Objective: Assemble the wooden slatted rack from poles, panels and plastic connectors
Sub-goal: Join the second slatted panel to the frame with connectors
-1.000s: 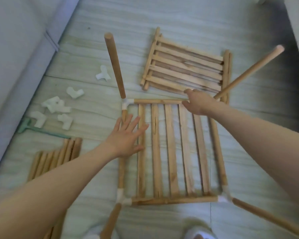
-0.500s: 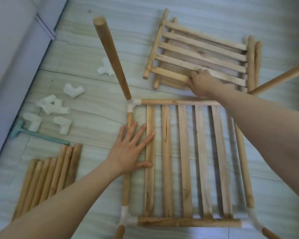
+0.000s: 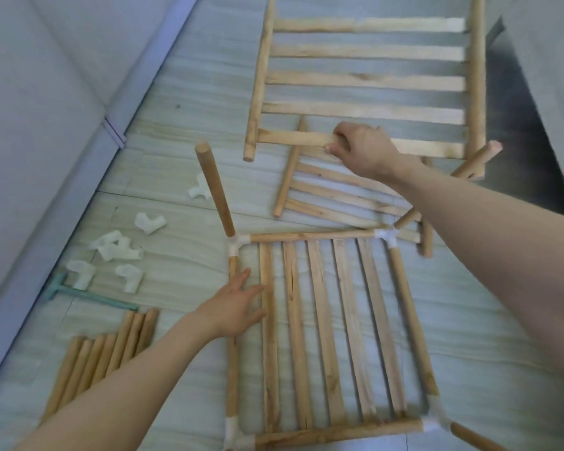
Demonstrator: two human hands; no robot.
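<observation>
- Pale floor [image 3: 183, 92], grey wall on the left.
- Right hand [image 3: 360, 148] now grips 1 slatted panel [image 3: 365, 79], lifted off the stack since 0.5 s ago.
- Left hand [image 3: 233, 307] still flat, fingers straight, on the frame [image 3: 326, 333].

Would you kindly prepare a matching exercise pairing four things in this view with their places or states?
Things:
1. right hand
2. left hand
3. loose poles
4. white connectors

States:
A. bundled on the floor, lower left
B. grips a slat of the lifted panel
C. scattered near the green tool
D. rests flat on the frame

Pairs: 1-B, 2-D, 3-A, 4-C
</observation>
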